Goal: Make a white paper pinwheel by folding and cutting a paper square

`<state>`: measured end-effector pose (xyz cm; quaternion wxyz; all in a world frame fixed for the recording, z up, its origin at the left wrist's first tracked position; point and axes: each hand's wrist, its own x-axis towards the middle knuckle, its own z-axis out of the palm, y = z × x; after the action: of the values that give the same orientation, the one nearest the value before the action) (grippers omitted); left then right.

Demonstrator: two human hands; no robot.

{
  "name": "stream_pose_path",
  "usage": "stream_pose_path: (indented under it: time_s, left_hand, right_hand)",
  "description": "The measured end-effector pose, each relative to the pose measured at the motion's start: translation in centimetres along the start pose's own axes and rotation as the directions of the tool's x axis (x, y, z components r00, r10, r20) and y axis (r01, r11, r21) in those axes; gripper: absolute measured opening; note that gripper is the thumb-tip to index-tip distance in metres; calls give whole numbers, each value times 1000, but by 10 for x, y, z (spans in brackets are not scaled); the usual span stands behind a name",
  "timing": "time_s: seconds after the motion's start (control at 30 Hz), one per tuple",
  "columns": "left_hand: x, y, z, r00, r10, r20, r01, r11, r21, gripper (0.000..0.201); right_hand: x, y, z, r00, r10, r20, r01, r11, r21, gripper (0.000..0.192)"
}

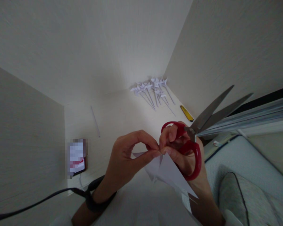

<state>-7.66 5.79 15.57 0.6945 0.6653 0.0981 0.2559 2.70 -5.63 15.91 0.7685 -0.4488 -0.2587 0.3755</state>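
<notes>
Two hands at lower centre of the frame. Left hand (pixel 127 153): thumb and forefinger pinched on the paper (pixel 169 174), a white folded sheet hanging below the fingertips. Right hand (pixel 181 153): fingertips pinched on the same paper, other fingers through the red handles of the scissors (pixel 198 131), blades apart, pointing to the upper right. Pinwheels (pixel 153 89): white cluster on the desk (pixel 113 116), upper centre. Cutter (pixel 186 113): yellow, right of them. Phone (pixel 77 157): left, blurred.

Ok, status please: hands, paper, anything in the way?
Left hand pinches white paper. Right hand pinches too, red scissors on fingers, blades open. Nothing blocking.
</notes>
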Motion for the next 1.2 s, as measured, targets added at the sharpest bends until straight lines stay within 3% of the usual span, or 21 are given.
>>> stream_pose_path:
  time_s: [0.3, 0.43, 0.57, 0.7, 0.87, 1.0, 1.2]
  left_hand:
    - [-1, -2, 0, 1000, 19, -11, -19, 1000, 11, 11]
    - [-2, -3, 0, 997, 63, -35, -60, 994, 91, 20]
    - [-2, -3, 1, 997, 71, -28, -66, 987, 147, 15]
    - [-1, -3, 1, 999, 20, -30, -17, 994, 109, 10]
    - [3, -1, 2, 997, 9, -75, -8, 1000, 18, 8]
    - [6, -2, 3, 997, 20, -74, -21, 1000, -12, 6]
    - [7, -6, 3, 996, 47, -82, -49, 999, -23, 10]
  right_hand:
    - [3, -8, 3, 1000, -26, -8, 25, 997, -79, 26]
    - [2, -9, 1, 999, -23, -41, 15, 985, -174, 27]
    - [1, -6, -7, 997, -73, -8, 68, 958, -280, 25]
    - [3, 1, -25, 994, -113, 2, 101, 885, -454, 45]
    - [6, 3, -39, 997, 4, 71, 45, 742, -669, 65]
    - [8, -4, -36, 976, 51, 213, 142, 594, -792, 46]
    - [9, -8, -34, 950, -15, 311, 276, 503, -819, 31]
